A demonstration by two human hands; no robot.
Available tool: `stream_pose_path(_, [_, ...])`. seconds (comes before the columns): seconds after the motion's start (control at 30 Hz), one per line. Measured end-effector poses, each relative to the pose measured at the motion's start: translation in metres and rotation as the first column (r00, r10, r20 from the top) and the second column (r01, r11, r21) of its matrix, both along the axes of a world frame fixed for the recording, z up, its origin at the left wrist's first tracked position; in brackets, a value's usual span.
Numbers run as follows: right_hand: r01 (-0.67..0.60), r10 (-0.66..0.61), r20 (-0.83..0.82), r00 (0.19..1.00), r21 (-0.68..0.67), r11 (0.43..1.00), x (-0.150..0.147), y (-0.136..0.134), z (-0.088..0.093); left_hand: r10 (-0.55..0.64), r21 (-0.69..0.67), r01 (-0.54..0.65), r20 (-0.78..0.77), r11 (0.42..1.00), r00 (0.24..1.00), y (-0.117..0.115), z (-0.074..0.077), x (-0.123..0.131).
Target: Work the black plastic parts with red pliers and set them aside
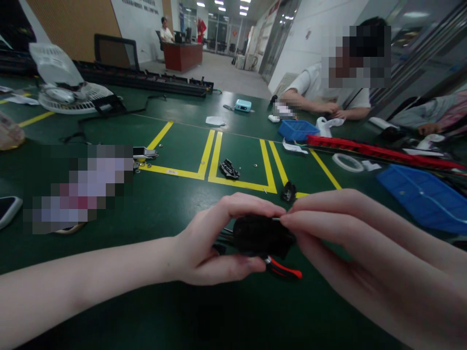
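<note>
The picture is rather dim. Rows of white ceiling lights point(243, 7) glow overblown at the top centre, leaving a pale sheen on the far end of the green table point(127, 311), whose near end sinks into deep shadow along the bottom edge. The black part point(259, 236) at the centre is so dark that its detail is lost. Wide-angle distortion tilts the walls point(328, 17) at the upper right. Background detail is soft, and coarse pixel blocks mask patches at left and upper right.
</note>
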State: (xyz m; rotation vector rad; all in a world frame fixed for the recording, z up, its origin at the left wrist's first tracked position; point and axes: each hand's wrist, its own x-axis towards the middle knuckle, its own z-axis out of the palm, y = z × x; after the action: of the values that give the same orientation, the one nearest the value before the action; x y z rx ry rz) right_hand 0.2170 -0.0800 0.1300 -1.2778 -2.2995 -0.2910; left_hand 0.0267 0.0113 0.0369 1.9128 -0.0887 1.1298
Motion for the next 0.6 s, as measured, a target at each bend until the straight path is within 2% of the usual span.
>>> stream_pose_path(0.27, [0.001,-0.001,-0.032,0.999,-0.002,1.000,0.0020,-0.0030,0.0001,-0.011,-0.013,0.012,0.016,1.000,1.000,-0.0023,0.0034,-0.0018])
stream_pose_path(0.6, [0.036,-0.035,-0.126,0.991,0.007,0.999,0.0004,0.0022,-0.0059,0.060,0.001,-0.060,0.009,0.998,0.998,-0.0006,0.0016,-0.0013])
